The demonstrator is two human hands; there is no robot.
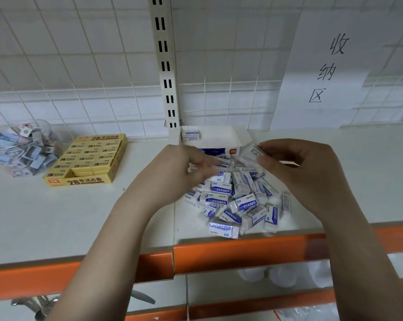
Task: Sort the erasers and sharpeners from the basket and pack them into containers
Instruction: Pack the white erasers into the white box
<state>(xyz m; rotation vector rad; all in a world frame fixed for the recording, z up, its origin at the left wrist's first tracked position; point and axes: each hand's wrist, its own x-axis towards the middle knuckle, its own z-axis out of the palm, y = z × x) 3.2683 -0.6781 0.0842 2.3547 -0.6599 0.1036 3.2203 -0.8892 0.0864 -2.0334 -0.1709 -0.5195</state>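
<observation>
Right hand (311, 174): my fingers (264, 161) pinch one small white-and-blue wrapped eraser (255, 151), lifted clear of the rest so I can turn it toward the box.
Left hand (172, 172): fingers loosely curled and buried in the top of the heap; motion blur hides whether they hold anything, so I cannot tell.
Loose heap of white-and-blue erasers (237, 200): on the white shelf (57, 216), spread just under and in front of both sets of fingers, within easy reach.
Open white cardboard box with a blue front (219, 140): just beyond my fingertips, flap up, one eraser lying on it; judged the container for this sort.
Yellow tray of 2B erasers (89, 158): well left of my left fingers, already packed in rows.
Clear plastic jar of sharpeners (22, 149): farther left still, kept apart as its own kind.
</observation>
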